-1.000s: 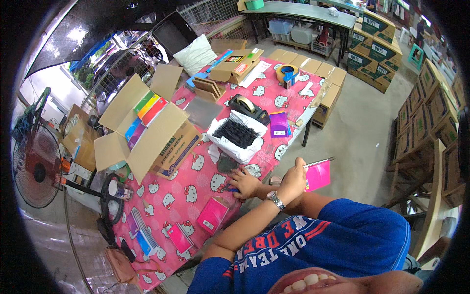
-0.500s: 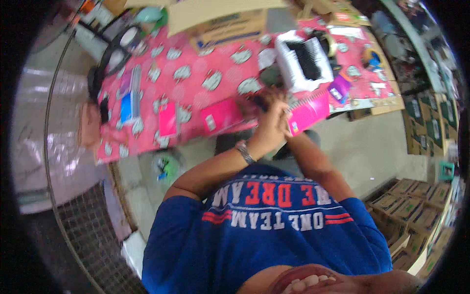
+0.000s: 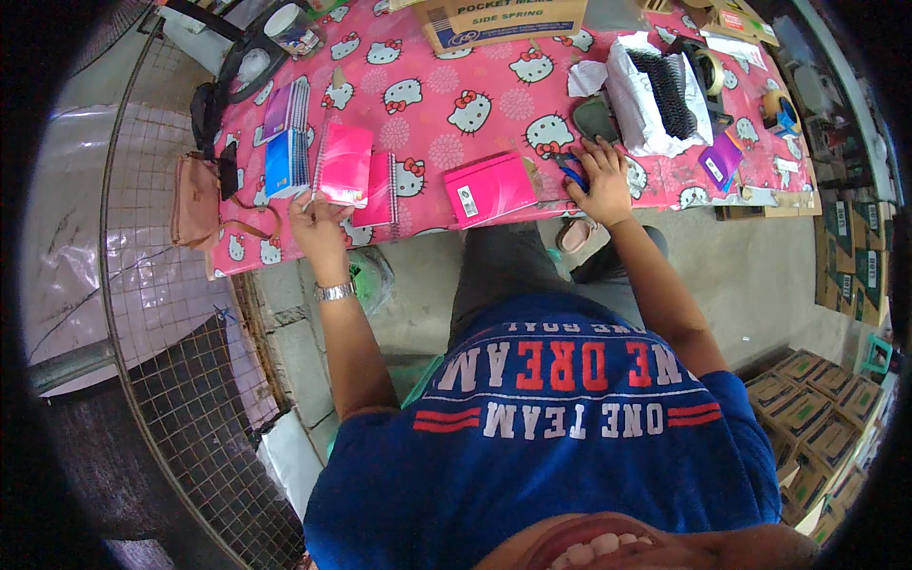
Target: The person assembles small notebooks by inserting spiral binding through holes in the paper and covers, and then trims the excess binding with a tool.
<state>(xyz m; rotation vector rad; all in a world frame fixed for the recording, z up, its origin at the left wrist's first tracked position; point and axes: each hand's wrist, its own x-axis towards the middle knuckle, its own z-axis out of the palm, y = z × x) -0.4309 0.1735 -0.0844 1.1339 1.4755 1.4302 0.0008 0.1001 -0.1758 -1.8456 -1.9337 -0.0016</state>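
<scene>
My left hand (image 3: 318, 228) pinches the lower edge of a pink spiral notebook (image 3: 345, 160), partly over a second pink notebook (image 3: 381, 190). Just left of it, blue spiral notebooks (image 3: 285, 163) and purple ones (image 3: 285, 106) lie in an overlapping row. A wider pink notebook (image 3: 491, 190) rests near the table's front edge, between my hands. My right hand (image 3: 603, 182) lies on the table with fingers spread, touching or just beside a blue-handled tool (image 3: 573, 175), perhaps scissors, partly hidden. Beyond that hand are a dark oval object (image 3: 596, 120) and a white-wrapped bundle of black spiral coils (image 3: 662, 95).
The table wears a pink patterned cover (image 3: 437, 142). A cardboard box (image 3: 503, 24) stands at the far side. Tape rolls (image 3: 708, 71) and a purple packet (image 3: 720, 161) are at the right. A brown pouch (image 3: 197, 199) hangs at the left edge. Stacked cartons (image 3: 812, 404) stand lower right.
Both hands were together at the right with a pink notebook. Now my left hand is far left with a pink notebook, and my right hand lies spread on the table. The view has shifted.
</scene>
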